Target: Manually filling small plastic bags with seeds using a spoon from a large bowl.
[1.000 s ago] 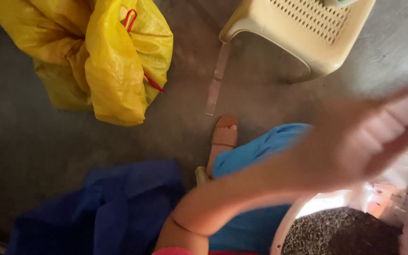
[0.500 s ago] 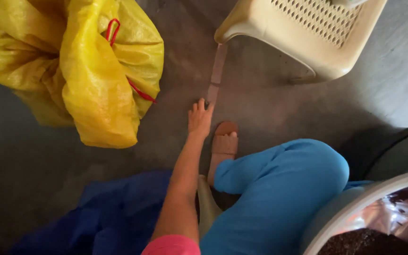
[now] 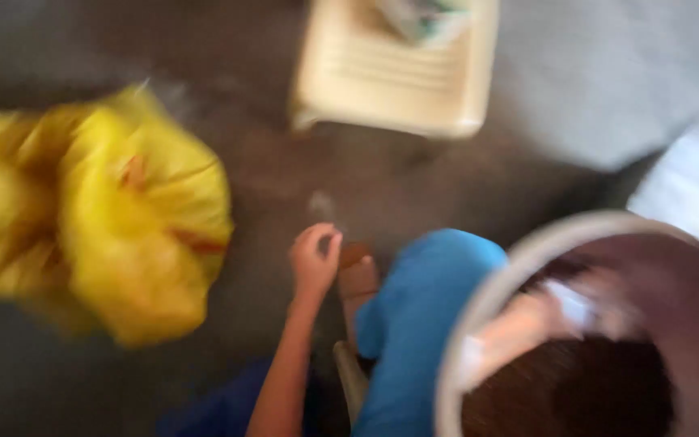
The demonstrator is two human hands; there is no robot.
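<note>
- Low over dark floor [image 3: 269,186]: left hand [image 3: 314,257], fingers curled, grip contents unclear
- Yellow bag [image 3: 115,235] left of it
- Right hand [image 3: 527,328] blurred inside round basin [image 3: 479,307], state unreadable

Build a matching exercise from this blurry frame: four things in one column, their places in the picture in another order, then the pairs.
Things:
1. yellow bag
2. cream plastic stool
3. round basin
4. left hand

Places:
A. lower right
B. top centre
C. far left
D. centre, low over the dark floor, beside the blue-clad knee

Pairs: 1-C, 2-B, 3-A, 4-D
</note>
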